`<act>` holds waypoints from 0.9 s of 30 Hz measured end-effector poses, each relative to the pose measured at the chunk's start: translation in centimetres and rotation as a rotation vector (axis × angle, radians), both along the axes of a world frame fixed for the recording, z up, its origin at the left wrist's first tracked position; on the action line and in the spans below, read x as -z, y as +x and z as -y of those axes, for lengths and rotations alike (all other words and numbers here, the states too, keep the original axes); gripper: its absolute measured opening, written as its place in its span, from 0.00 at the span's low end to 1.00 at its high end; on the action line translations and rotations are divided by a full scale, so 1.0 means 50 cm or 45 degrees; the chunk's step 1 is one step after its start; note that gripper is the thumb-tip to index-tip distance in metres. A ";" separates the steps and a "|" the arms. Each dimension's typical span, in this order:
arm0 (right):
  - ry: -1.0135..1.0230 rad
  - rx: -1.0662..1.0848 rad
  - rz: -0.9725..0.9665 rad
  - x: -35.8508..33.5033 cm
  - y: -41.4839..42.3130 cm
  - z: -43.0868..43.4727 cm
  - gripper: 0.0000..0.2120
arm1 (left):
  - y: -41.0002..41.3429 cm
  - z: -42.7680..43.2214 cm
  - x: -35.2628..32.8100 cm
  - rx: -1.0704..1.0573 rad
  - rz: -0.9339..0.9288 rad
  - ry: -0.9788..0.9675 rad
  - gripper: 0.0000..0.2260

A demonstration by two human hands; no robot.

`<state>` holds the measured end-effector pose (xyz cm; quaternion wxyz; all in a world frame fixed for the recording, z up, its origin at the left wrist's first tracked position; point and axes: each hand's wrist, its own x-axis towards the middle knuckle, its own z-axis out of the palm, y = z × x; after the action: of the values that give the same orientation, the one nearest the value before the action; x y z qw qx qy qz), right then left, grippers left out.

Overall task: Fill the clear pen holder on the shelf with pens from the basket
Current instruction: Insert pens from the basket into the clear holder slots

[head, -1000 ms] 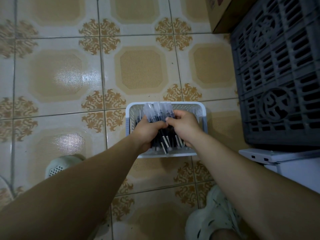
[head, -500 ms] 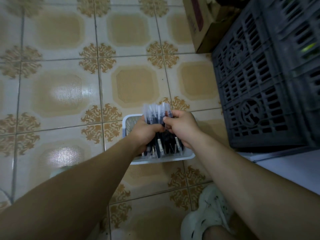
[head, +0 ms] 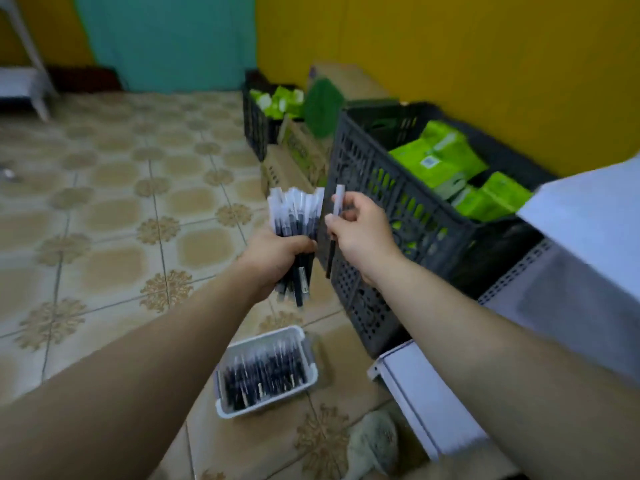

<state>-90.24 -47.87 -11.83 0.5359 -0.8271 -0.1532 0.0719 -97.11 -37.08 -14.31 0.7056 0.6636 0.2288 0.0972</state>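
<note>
Beige patterned floor tiles (head: pixel 104 209) spread out to the left of my left hand (head: pixel 277 258). Just past my right hand (head: pixel 360 230) a dark slatted crate (head: pixel 415 209) sits by the yellow wall (head: pixel 450 64). Far ahead of both stands a teal panel (head: pixel 166 43).

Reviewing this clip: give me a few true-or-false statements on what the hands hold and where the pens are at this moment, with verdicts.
1. The left hand grips a bundle of pens. True.
2. The right hand holds nothing. False: it pinches a single pen, held apart from the bundle.
3. The white basket on the floor has been emptied. False: loose pens lie in it.
4. The dark crate to the right of the hands holds green packets. True.
</note>
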 end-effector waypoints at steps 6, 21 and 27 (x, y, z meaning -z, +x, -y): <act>0.009 0.087 0.297 -0.241 -0.084 0.173 0.06 | -0.045 0.161 -0.218 0.155 0.288 0.118 0.13; 0.093 0.635 0.517 -0.424 -0.204 0.560 0.13 | -0.033 0.516 -0.412 0.693 0.554 0.230 0.13; 0.185 0.961 0.601 -0.460 -0.196 0.701 0.08 | 0.006 0.609 -0.428 0.771 0.560 0.196 0.13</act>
<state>-100.03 -82.91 11.14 0.5315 -0.7791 0.0365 -0.3303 -96.83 -67.52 7.09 0.6826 0.7155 -0.1427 0.0413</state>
